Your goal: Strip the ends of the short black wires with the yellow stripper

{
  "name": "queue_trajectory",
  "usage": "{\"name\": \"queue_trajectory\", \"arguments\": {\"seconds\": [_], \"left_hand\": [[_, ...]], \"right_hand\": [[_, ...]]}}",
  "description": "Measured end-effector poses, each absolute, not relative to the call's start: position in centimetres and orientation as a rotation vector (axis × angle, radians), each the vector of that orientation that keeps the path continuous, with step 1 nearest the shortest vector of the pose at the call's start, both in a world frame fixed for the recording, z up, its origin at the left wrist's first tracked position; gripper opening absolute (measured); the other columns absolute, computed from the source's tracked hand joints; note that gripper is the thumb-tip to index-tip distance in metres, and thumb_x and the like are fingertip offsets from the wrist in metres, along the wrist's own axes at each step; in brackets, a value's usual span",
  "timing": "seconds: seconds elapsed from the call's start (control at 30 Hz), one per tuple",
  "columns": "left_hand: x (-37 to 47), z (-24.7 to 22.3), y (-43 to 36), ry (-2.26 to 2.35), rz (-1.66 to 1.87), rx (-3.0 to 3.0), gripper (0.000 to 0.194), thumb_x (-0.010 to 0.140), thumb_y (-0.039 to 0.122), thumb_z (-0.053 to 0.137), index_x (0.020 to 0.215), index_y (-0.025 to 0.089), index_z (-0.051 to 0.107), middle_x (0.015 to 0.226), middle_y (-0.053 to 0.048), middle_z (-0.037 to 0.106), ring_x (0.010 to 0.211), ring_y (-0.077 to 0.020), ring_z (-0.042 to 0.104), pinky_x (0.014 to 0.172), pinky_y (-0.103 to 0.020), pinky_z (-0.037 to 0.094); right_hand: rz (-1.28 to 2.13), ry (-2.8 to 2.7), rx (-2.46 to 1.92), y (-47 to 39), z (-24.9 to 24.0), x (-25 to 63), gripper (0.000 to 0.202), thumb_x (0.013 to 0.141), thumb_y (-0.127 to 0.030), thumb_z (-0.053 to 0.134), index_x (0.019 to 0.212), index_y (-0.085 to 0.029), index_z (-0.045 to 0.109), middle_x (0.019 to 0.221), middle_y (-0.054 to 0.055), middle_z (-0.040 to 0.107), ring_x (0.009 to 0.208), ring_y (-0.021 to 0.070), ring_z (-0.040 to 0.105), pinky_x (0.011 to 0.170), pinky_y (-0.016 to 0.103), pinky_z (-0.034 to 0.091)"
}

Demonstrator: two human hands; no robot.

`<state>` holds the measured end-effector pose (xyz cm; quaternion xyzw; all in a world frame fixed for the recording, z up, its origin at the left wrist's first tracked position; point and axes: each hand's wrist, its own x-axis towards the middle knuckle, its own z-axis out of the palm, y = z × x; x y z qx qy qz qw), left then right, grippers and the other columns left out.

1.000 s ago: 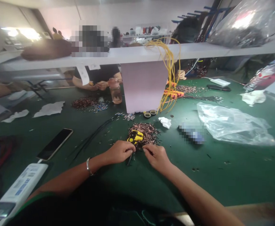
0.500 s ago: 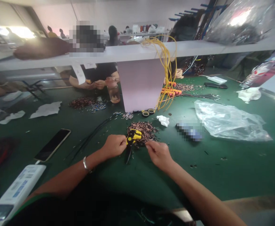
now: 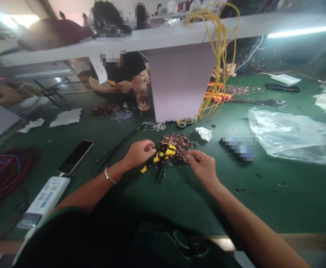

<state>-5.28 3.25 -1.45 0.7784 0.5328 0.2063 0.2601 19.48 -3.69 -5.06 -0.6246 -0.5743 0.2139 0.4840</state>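
Observation:
A yellow and black wire stripper (image 3: 167, 149) lies on the left side of a pile of short copper-coloured wire scraps (image 3: 183, 143). Its lower handles point towards me. Just left of the tool is my left hand (image 3: 139, 153), its fingers curled in and the thumb close to them; anything between them is too small to make out. My right hand (image 3: 203, 164) pinches thumb and fingers together at the pile's right edge. What its fingertips hold, if anything, cannot be seen. Long black wires (image 3: 118, 147) run across the table behind my left hand.
A phone (image 3: 76, 157) and a white power bank (image 3: 47, 201) lie left, beside coiled red and blue wires (image 3: 3, 173). Behind the pile are tape rolls (image 3: 182, 125), crumpled tissue (image 3: 204, 133) and a shelf support (image 3: 179, 83) with yellow wires (image 3: 221, 48). A plastic bag (image 3: 294, 137) lies right. A co-worker sits opposite.
My view has tilted down and swung a little left. My left hand has drawn back and loosened slightly, so the stripper's yellow handle end shows. My right hand stays pinched by the pile.

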Motion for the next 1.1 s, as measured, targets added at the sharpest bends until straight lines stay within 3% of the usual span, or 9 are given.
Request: {"name": "queue_trajectory", "arguments": {"seconds": [0.1, 0.23, 0.37, 0.53, 0.67, 0.77, 0.93, 1.1], "left_hand": [[-4.4, -1.3, 2.6, 1.525, 0.312, 2.316, 0.035, 0.078, 0.047, 0.066, 0.097, 0.017, 0.062, 0.084, -0.005, 0.068, 0.078, -0.0196, 0.064, 0.071, -0.03, 0.047], [-3.2, -1.5, 1.2, 1.521, 0.02, 2.445, 0.057, 0.073, 0.061, 0.066, 0.105, 0.015, 0.057, 0.1, -0.013, 0.068, 0.092, -0.0308, 0.064, 0.073, -0.035, 0.046], [-2.9, -2.2, 0.6, 1.48, -0.04, 2.46, 0.068, 0.067, 0.061, 0.069, 0.116, 0.016, 0.052, 0.113, -0.016, 0.065, 0.103, -0.0361, 0.062, 0.079, -0.039, 0.047], [-3.0, -2.2, 1.2, 1.578, 0.113, 2.314, 0.071, 0.063, 0.044, 0.07, 0.124, 0.016, 0.049, 0.101, -0.01, 0.066, 0.093, -0.0309, 0.064, 0.078, -0.038, 0.048], [-3.8, -1.9, 2.3, 1.385, 0.385, 1.704, 0.057, 0.062, 0.041, 0.066, 0.111, 0.014, 0.055, 0.081, -0.003, 0.062, 0.074, -0.0218, 0.063, 0.068, -0.033, 0.049], [-4.5, -1.5, 2.3, 1.13, 0.484, 1.308, 0.051, 0.066, 0.042, 0.065, 0.107, 0.013, 0.058, 0.081, -0.004, 0.063, 0.063, -0.0181, 0.061, 0.059, -0.032, 0.049], [-4.3, -1.3, 1.0, 0.799, 0.568, 1.158, 0.047, 0.074, 0.041, 0.067, 0.113, 0.015, 0.061, 0.097, -0.009, 0.065, 0.073, -0.0189, 0.064, 0.069, -0.033, 0.052], [-3.2, -2.0, 0.7, 0.861, 0.554, 1.291, 0.062, 0.065, 0.037, 0.074, 0.119, 0.015, 0.054, 0.1, -0.006, 0.059, 0.082, -0.0177, 0.059, 0.075, -0.033, 0.051]], "right_hand": [[0.522, -1.401, -1.512, -3.7, -5.1, 19.3, 0.026, 0.081, -0.036, 0.057, 0.075, -0.019, 0.076, 0.061, 0.002, 0.07, 0.055, 0.0182, 0.062, 0.058, 0.028, 0.047], [0.542, -1.393, -1.514, -3.7, -5.2, 19.2, 0.026, 0.081, -0.037, 0.058, 0.076, -0.018, 0.076, 0.061, 0.003, 0.071, 0.054, 0.0182, 0.061, 0.056, 0.028, 0.046], [0.619, -1.37, -1.511, -3.7, -5.1, 19.2, 0.027, 0.08, -0.038, 0.059, 0.075, -0.018, 0.075, 0.056, 0.002, 0.067, 0.051, 0.0179, 0.059, 0.053, 0.028, 0.044], [0.791, -1.244, -1.473, -3.7, -4.8, 19.1, 0.022, 0.077, -0.037, 0.062, 0.072, -0.018, 0.072, 0.046, -0.002, 0.059, 0.043, 0.0147, 0.052, 0.048, 0.026, 0.043], [0.947, -1.136, -1.405, -3.5, -4.7, 18.9, 0.02, 0.076, -0.036, 0.063, 0.07, -0.019, 0.069, 0.051, -0.001, 0.063, 0.036, 0.0106, 0.045, 0.039, 0.023, 0.037], [1.038, -1.089, -1.309, -3.3, -4.5, 18.8, 0.018, 0.074, -0.035, 0.066, 0.07, -0.018, 0.069, 0.056, 0.0, 0.068, 0.036, 0.0096, 0.047, 0.039, 0.023, 0.039], [1.213, -0.985, -1.115, -3.2, -4.1, 18.9, 0.018, 0.07, -0.033, 0.075, 0.073, -0.016, 0.073, 0.075, 0.006, 0.077, 0.043, 0.0103, 0.059, 0.05, 0.025, 0.048], [1.461, -0.885, -1.045, -3.7, -3.8, 18.4, 0.025, 0.067, -0.035, 0.081, 0.081, -0.014, 0.077, 0.056, 0.003, 0.073, 0.051, 0.0158, 0.067, 0.057, 0.028, 0.054]]}}
